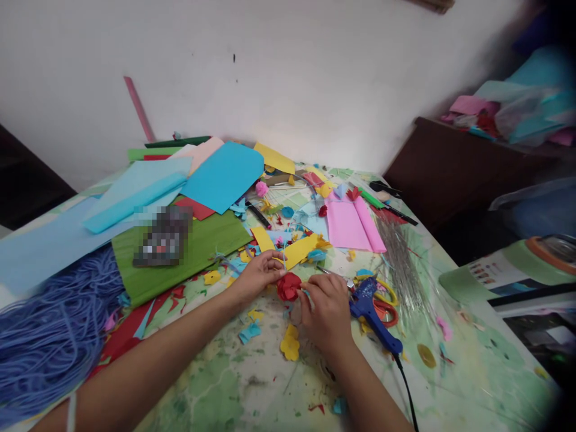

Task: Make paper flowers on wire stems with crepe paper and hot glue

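A small red paper flower [288,287] with layered petals is held just above the table, between my two hands. My left hand [258,275] is closed at the flower's left side, thumb and fingers pinched together by a thin pale stem. From the right, my right hand [327,309] pinches the edge of a petal, its other fingers curled. Just beyond my right hand lies a blue glue gun [373,313], its black cord running toward me. Scissors with yellow and orange handles [387,305] lie partly under it. A yellow paper flower [290,343] rests below my hands.
Blue sheets [227,174] and green crepe paper [216,231] are stacked at the left, beside blue cord [58,336]. Pink crepe paper [348,223] and thin metal wires [400,264] lie at the right. A green tumbler [490,273] stands at the right edge. Paper scraps litter the table.
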Available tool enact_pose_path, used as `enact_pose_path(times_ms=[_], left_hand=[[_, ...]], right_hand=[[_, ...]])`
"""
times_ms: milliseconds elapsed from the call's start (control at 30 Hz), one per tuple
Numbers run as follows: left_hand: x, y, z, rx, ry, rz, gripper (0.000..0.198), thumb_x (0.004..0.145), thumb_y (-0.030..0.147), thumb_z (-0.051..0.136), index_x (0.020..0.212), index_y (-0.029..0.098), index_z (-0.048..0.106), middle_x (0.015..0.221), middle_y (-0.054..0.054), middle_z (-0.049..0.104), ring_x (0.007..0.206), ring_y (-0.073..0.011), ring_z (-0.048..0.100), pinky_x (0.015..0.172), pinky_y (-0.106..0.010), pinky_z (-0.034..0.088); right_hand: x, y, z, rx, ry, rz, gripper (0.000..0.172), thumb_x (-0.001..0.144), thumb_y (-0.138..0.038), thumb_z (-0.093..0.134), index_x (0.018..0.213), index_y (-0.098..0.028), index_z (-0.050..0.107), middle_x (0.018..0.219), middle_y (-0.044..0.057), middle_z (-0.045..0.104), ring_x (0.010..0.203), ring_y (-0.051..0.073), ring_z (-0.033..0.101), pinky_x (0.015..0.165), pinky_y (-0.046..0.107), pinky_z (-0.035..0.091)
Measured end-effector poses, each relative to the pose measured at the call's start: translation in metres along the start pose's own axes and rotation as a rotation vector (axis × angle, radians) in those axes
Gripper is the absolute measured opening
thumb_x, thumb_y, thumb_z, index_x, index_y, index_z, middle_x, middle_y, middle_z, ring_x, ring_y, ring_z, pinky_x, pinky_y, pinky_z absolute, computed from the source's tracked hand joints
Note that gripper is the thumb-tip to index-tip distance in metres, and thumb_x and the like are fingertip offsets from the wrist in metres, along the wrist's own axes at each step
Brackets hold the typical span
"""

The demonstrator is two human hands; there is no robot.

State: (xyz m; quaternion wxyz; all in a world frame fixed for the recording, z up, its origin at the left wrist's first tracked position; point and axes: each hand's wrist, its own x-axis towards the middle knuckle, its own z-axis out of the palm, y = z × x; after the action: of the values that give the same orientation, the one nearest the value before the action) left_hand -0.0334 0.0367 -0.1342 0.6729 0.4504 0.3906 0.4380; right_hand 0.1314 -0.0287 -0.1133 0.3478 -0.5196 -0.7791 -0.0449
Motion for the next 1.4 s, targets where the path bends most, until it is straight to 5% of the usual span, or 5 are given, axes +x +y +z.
enact_pose_path(times_ms=[333,1067,1200,1400], left_hand=[[-0.0032,0.0001,0.0049,-0.015,-0.013,-0.016,0.038,0.061,0.021,0.074,0.091,0.015,0.052,0.065,0.004,0.058,0.057,-0.0061,0.053,0.054,-0.017,0.039],[-0.0025,-0.0032,0.0015,0.010,-0.011,-0.024,0.039,0.060,0.023,0.074,0.092,0.015,0.052,0.066,0.003,0.058,0.058,-0.0075,0.053,0.054,-0.018,0.038],[-0.0030,-0.0004,0.0035,0.006,-0.009,-0.021,0.040,0.057,0.022,0.076,0.089,0.015,0.052,0.065,0.003,0.058,0.059,-0.0082,0.054,0.057,-0.019,0.040],[-0.0042,0.0006,0.0054,0.035,-0.038,-0.021,0.042,0.056,0.023,0.077,0.089,0.015,0.052,0.066,0.002,0.058,0.060,-0.0091,0.054,0.055,-0.020,0.039]], right_hand=[[-0.0018,-0.0024,0.0080,-0.060,0.001,0.017,0.013,0.077,-0.011,0.053,0.068,-0.017,0.060,0.071,0.004,0.056,0.075,0.018,0.047,0.072,0.035,0.034],[0.0000,0.0025,0.0066,-0.032,0.078,0.078,0.008,0.078,-0.014,0.054,0.075,-0.016,0.061,0.079,0.006,0.060,0.078,0.019,0.050,0.077,0.038,0.037],[-0.0010,0.0010,0.0039,0.026,0.030,0.116,0.014,0.081,-0.019,0.051,0.088,-0.015,0.063,0.088,0.008,0.061,0.085,0.022,0.049,0.079,0.039,0.036],[-0.0018,0.0024,0.0049,0.067,-0.068,0.158,0.014,0.082,-0.024,0.052,0.079,-0.016,0.064,0.079,0.006,0.060,0.080,0.021,0.049,0.076,0.037,0.036]])
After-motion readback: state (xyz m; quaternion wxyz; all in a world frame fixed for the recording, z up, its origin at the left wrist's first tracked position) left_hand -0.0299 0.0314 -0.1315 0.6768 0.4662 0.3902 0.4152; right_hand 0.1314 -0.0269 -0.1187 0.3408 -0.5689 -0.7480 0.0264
